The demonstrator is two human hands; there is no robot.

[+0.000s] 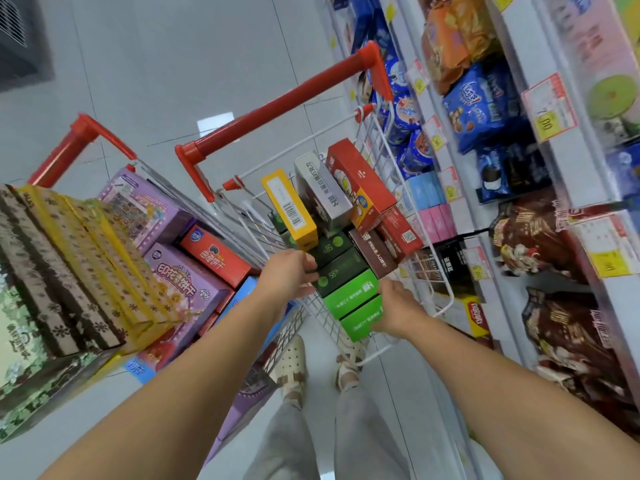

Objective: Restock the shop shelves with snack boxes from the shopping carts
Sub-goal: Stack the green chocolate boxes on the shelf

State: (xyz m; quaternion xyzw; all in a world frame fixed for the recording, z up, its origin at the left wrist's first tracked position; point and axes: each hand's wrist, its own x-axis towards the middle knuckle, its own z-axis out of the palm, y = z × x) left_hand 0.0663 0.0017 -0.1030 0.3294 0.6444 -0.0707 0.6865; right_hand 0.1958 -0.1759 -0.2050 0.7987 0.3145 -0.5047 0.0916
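Item: green snack boxes (346, 293), 4 in row, near end of wire cart (375, 140); shelves (568, 161) just beside. L hand (289, 273) curled on dark pair's edge. R hand (398, 308) against bright pair, fingers hidden, grip not determinable. Row to be squeezed evenly, lifted level.

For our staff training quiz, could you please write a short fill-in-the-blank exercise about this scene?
1. The handle of the white wire cart is ____.
2. The left hand grips dark boxes printed with ____ percent.
3. The right hand holds bright boxes coloured ____.
4. The yellow box standing in the cart shows a printed ____.
Missing words: red; 58; green; barcode.
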